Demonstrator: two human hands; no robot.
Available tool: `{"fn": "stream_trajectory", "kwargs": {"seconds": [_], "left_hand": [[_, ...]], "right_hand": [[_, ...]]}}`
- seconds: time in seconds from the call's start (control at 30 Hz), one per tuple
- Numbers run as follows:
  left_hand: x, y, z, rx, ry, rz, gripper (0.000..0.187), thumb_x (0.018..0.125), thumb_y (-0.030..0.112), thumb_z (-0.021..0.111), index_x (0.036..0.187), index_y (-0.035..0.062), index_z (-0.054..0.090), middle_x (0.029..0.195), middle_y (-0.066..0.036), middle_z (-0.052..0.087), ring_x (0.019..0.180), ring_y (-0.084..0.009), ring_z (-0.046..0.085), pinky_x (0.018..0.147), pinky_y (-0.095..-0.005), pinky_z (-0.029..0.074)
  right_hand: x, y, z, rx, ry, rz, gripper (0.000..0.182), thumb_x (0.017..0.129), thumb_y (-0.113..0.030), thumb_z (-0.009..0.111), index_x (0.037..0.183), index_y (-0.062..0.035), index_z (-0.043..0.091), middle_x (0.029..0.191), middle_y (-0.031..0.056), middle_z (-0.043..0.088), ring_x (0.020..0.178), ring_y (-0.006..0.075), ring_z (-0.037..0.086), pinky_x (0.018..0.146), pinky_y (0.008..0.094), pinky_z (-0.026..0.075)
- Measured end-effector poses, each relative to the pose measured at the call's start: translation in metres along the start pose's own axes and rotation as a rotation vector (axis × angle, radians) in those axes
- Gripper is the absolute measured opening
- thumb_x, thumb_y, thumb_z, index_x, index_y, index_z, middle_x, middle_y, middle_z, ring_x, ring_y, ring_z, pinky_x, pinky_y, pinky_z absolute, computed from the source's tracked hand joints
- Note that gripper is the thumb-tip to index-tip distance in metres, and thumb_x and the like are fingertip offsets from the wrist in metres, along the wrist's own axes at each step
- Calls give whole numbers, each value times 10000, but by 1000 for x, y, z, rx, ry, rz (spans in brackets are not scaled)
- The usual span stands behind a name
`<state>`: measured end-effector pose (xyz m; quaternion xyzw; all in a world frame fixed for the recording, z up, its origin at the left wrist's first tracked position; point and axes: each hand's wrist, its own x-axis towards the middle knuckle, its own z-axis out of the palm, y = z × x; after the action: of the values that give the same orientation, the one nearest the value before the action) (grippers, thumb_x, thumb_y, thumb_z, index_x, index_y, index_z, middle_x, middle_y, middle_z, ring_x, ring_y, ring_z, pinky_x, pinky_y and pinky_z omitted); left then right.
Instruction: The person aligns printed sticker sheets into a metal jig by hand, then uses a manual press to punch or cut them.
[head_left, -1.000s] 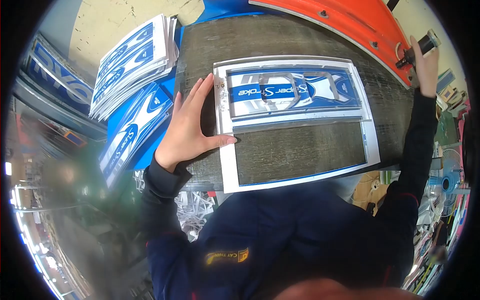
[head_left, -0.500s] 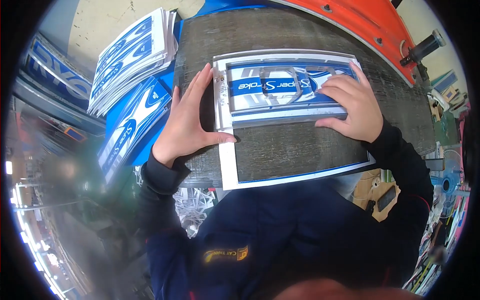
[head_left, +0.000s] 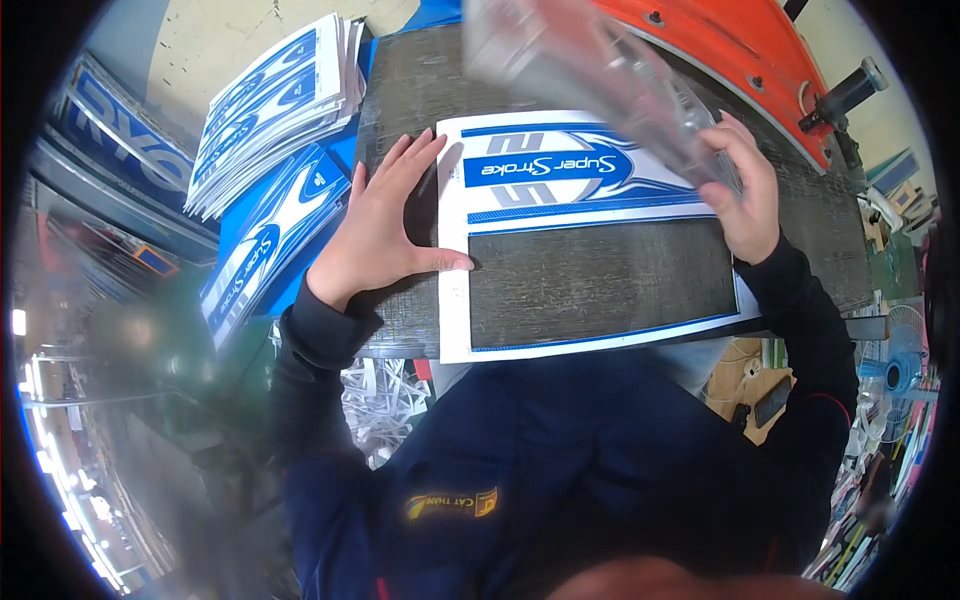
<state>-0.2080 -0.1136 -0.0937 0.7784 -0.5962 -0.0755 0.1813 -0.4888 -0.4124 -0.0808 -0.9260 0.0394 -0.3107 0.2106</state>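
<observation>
Your right hand (head_left: 745, 195) grips the metal cutting frame (head_left: 600, 80), tilted and blurred at the top centre of the frame, above the printed sheet (head_left: 560, 185) lying mid-frame on the bench (head_left: 410, 90). Your left hand (head_left: 385, 235) lies flat and spread, thumb pinning the sheet's left border. I judge that with one pinned edge, the swinging frame could snag the sheet or hit the orange machine (head_left: 740, 50) at upper right. Half a second ago the frame lay flat on the sheet under your right hand; now it is raised, baring the print.
</observation>
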Motion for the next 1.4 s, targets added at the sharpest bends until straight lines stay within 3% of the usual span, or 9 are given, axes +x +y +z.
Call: {"fn": "stream_trajectory", "kwargs": {"seconds": [0.23,0.27,0.3,0.4,0.7,0.8,1.13,1.2,1.4], "left_hand": [[26,-10,-7,53,132,140,1188,599,601,864,1521,90,316,1499,-236,361,1455,-410,241,1172,-547,215],[34,-5,-12,21,178,183,978,681,473,867,1455,72,423,1364,-217,488,1330,-384,417,1111,-463,351],[44,-1,-13,22,177,182,978,681,473,867,1455,72,423,1364,-217,488,1330,-384,417,1111,-463,351],[74,5,-9,-58,136,175,496,787,252,833,1189,35,640,1136,-148,637,1054,-295,612,920,-346,493],[116,26,-30,-68,-320,-50,469,756,263,860,1108,17,674,1004,-150,663,954,-262,621,860,-318,511],[117,17,-26,-14,-236,117,528,718,302,873,1093,-17,679,969,-164,670,945,-282,650,841,-329,524],[115,42,-29,52,-314,35,432,738,183,820,1093,9,645,1071,-171,656,1003,-291,641,866,-343,519],[114,44,-21,146,-167,207,450,742,216,748,1123,-1,645,1054,-170,668,1015,-337,641,910,-406,483],[115,87,9,234,15,269,407,811,234,700,1147,9,658,1100,-159,663,1056,-347,630,1001,-441,418]], "right_hand": [[-24,14,3,474,282,133,689,968,-612,475,1215,27,548,1087,92,595,1037,163,554,927,307,410],[-25,16,3,505,337,123,674,977,-601,468,1208,27,551,1089,93,594,1031,163,556,926,308,413],[-26,18,4,536,391,112,659,985,-590,461,1200,26,554,1091,93,594,1024,163,559,925,310,416],[-28,21,2,554,420,97,648,998,-576,444,1204,28,553,1090,96,602,1019,169,566,922,311,424],[-31,22,2,599,445,115,659,989,-587,459,1217,24,561,1089,93,627,1012,157,585,912,301,440],[-30,21,2,612,457,126,669,986,-595,457,1230,19,562,1099,102,635,1029,162,592,923,309,442],[-31,22,1,571,451,109,687,987,-590,455,1254,37,545,1093,117,644,1032,174,601,929,307,449],[-30,19,3,574,470,114,683,988,-584,455,1253,39,545,1091,119,643,1027,174,602,924,306,450],[-29,18,2,560,483,98,658,997,-562,448,1236,41,555,1075,118,640,998,175,603,908,302,452]]}}
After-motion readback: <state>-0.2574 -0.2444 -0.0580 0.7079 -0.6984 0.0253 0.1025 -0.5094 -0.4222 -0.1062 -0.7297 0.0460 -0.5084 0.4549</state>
